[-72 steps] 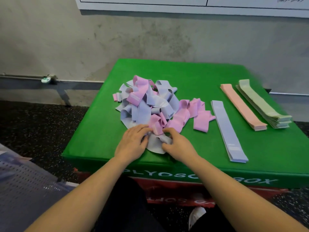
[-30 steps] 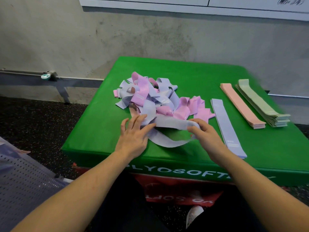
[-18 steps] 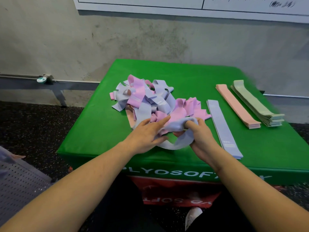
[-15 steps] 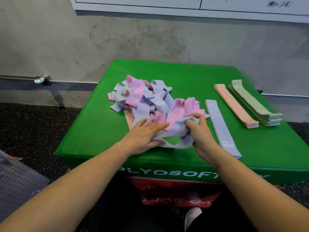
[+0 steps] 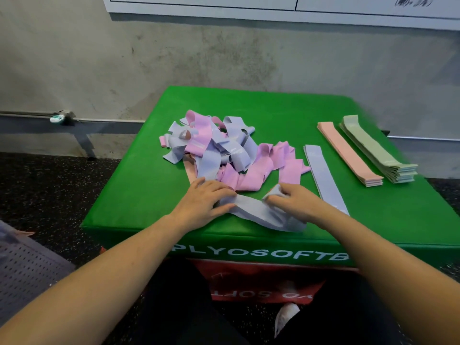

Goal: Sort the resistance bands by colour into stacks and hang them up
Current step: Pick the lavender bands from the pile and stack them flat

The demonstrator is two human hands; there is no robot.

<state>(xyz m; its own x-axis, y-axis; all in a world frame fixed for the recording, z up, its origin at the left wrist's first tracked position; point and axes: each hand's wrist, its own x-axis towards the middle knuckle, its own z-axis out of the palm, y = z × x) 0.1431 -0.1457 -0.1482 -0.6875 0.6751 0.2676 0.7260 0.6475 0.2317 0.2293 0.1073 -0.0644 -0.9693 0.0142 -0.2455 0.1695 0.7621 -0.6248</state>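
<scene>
Head view looks down on a green plyo soft box set against a grey concrete wall, with a whiteboard's lower edge cut off at the top. Along the wall runs a metal rail carrying a small teal-and-white fitting. Black speckled flooring lies to the left, and a perforated grey panel enters at the lower left corner. Under the green box sits a red box whose upside-down white print is partly hidden by dark-clothed legs; a white shoe tip shows between them.

On the box top, a tangled heap of lilac and pink bands fills the middle. To its right lie three flat piles, well apart from the heap: a lilac stack, a peach stack and a sage-green stack. The lilac stack's near end is covered by the right forearm.

A loose lilac band lies at the near edge between the hands. The left hand rests palm-down with straight fingers pressing one end flat. The right hand has its fingers curled, pinching a fold of the same band. Both forearms reach in from the bottom corners.
</scene>
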